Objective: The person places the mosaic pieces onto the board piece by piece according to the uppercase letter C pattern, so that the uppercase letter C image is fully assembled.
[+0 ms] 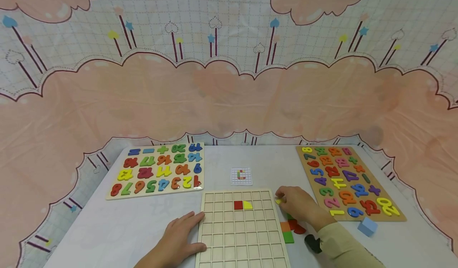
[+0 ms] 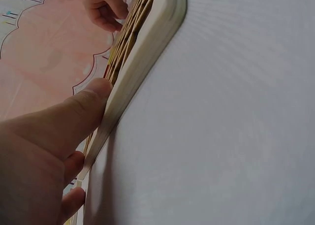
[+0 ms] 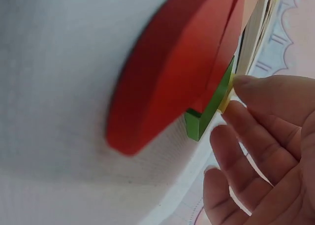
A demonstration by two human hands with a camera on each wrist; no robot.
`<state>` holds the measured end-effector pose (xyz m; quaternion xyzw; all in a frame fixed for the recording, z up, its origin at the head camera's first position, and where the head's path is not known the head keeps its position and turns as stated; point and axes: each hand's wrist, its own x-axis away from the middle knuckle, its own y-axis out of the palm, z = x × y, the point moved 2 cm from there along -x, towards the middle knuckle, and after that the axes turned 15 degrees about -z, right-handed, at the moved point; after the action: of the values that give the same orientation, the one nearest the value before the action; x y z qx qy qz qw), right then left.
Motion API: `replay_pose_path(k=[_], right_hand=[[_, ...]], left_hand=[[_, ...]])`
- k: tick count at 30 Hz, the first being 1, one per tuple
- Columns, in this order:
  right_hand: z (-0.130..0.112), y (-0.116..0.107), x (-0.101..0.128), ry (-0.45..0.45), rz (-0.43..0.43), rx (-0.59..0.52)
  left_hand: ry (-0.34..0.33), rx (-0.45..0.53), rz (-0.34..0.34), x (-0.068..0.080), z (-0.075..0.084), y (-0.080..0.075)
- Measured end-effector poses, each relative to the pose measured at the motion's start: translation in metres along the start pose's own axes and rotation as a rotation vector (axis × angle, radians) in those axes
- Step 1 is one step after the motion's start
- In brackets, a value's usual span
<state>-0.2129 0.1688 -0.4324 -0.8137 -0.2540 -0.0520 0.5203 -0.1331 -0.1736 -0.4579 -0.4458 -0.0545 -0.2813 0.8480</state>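
Note:
A wooden grid board [image 1: 239,240] lies in front of me, with a red square [image 1: 238,205] and a yellow quarter-circle [image 1: 247,205] side by side in its upper cells. My left hand [image 1: 175,238] rests against the board's left edge, its thumb and fingers spread along the side. Just off the right edge, my right hand [image 1: 300,204] pinches a yellow block [image 1: 278,201] between thumb and forefinger; its shape is mostly hidden. Close to that hand lie an orange square [image 1: 285,226], a green square [image 1: 288,237] and red curved blocks [image 1: 299,229]. Another green block [image 3: 197,121] shows in the right wrist view.
A card [image 1: 241,176] with a coloured grid pattern lies beyond the board. Number puzzle boards stand at the back left [image 1: 157,168] and back right [image 1: 350,184]. A light blue cube [image 1: 367,226] sits at the right. A printed cloth [image 1: 229,101] hangs behind the table.

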Motion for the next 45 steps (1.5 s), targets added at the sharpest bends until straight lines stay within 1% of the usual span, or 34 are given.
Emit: replay_pose_path(k=[7, 13, 15, 21, 30, 39, 45], right_hand=[[0.0001, -0.0012, -0.0016, 0.011, -0.011, 0.019], [0.0019, 0.0002, -0.002, 0.008, 0.03, 0.082], [0.0017, 0.0005, -0.0016, 0.007, 0.034, 0.073], [-0.0021, 0.0001, -0.0008, -0.014, -0.008, -0.012], [-0.0009, 0.0014, -0.0003, -0.034, 0.009, 0.024], [0.0004, 0.0006, -0.0023, -0.016, -0.019, -0.028], [-0.0003, -0.0003, -0.0036, -0.014, -0.008, 0.01]], left_hand=[[0.001, 0.003, 0.001, 0.0004, 0.0003, -0.0002], [-0.002, 0.003, 0.001, 0.0003, 0.0002, 0.0], [-0.009, 0.004, -0.003, 0.0, -0.0001, 0.0], [-0.013, 0.005, -0.004, -0.0008, -0.0013, 0.0006], [-0.024, 0.01, -0.009, -0.0011, -0.0015, 0.0004], [-0.019, 0.02, -0.005, -0.0007, -0.0021, 0.0012], [-0.015, 0.016, -0.001, -0.0008, -0.0024, 0.0021]])
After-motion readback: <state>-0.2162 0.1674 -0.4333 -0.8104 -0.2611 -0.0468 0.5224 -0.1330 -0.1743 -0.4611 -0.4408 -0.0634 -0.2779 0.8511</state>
